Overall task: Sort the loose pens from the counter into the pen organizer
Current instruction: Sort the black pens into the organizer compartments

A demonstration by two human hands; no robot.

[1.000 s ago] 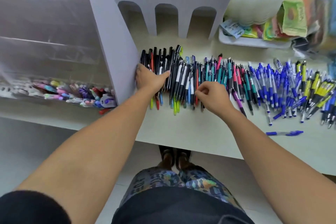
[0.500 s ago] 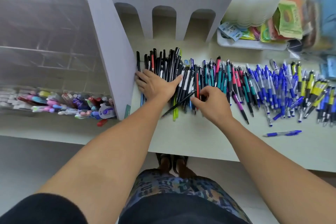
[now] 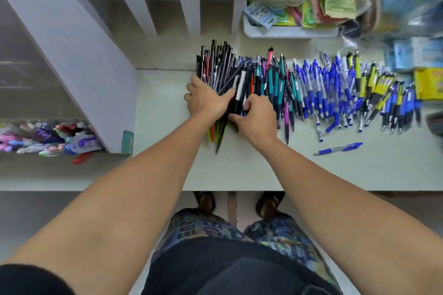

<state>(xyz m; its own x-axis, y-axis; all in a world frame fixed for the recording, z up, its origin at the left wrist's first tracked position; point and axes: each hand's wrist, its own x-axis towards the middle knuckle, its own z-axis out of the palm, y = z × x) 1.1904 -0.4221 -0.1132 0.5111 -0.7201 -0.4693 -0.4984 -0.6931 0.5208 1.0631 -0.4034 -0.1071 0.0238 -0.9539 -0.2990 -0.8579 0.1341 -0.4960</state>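
Pens: dark plastic bundle [image 3: 223, 74] on pale counter [image 3: 167, 170], squeezed between hands. Left hand [image 3: 206, 98] flat, fingers straight, pressing side; right hand [image 3: 256, 112] curled gripping bundle. Risk: loose squeeze, round barrels slip, roll toward counter edge.

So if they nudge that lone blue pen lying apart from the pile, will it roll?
Probably: the blue pen looks round-barrelled and lies alone on the smooth counter. Its clip, if it has one, may stop it. It likely stays stiff and lifts easily.
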